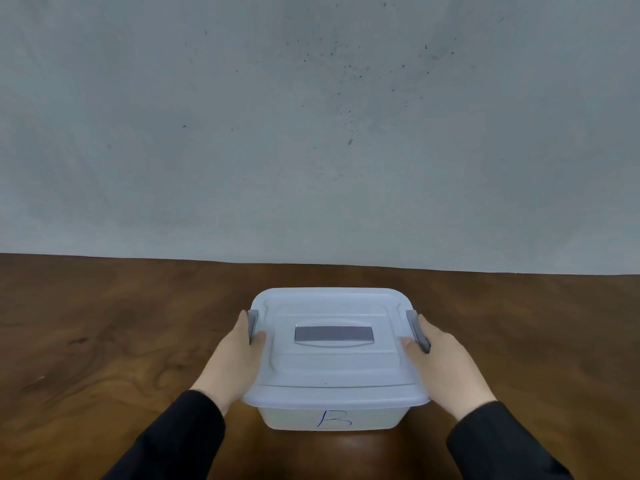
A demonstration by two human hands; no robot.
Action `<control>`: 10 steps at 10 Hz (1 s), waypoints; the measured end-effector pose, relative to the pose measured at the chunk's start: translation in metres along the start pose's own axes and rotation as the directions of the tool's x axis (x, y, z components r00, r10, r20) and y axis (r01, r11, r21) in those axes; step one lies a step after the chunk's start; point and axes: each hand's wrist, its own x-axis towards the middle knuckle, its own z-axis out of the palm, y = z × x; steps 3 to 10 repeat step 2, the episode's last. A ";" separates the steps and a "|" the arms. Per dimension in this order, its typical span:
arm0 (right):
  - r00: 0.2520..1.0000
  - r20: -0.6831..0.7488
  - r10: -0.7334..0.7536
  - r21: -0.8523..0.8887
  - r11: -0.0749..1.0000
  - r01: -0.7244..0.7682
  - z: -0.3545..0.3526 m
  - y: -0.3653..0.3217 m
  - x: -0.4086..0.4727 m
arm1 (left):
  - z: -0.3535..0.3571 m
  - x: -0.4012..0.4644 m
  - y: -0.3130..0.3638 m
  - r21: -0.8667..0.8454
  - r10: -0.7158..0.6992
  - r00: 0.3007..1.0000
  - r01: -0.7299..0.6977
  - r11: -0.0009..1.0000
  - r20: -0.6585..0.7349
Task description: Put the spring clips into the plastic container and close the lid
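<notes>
Both arms, in black sleeves, are stretched forward. The left hand (pixel 239 351) is pressed flat against one side, with the thumb laid on top. The right hand (pixel 441 358) is pressed against the other side, thumb laid on top too.

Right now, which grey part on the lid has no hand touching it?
The centre handle, flat in the lid's middle; the two side latches each have a hand on them.
</notes>
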 end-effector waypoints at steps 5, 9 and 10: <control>1.000 -0.010 0.000 0.008 1.000 0.000 -0.001 -0.004 -0.005 | -0.002 -0.003 0.003 -0.120 -0.024 1.000 0.024 0.992 0.001; 1.000 -0.010 0.000 0.008 1.000 0.000 -0.001 -0.004 -0.005 | -0.002 -0.003 0.003 -0.120 -0.024 1.000 0.024 0.992 0.001; 1.000 -0.010 0.000 0.008 1.000 0.000 -0.001 -0.004 -0.005 | -0.002 -0.003 0.003 -0.120 -0.024 1.000 0.024 0.992 0.001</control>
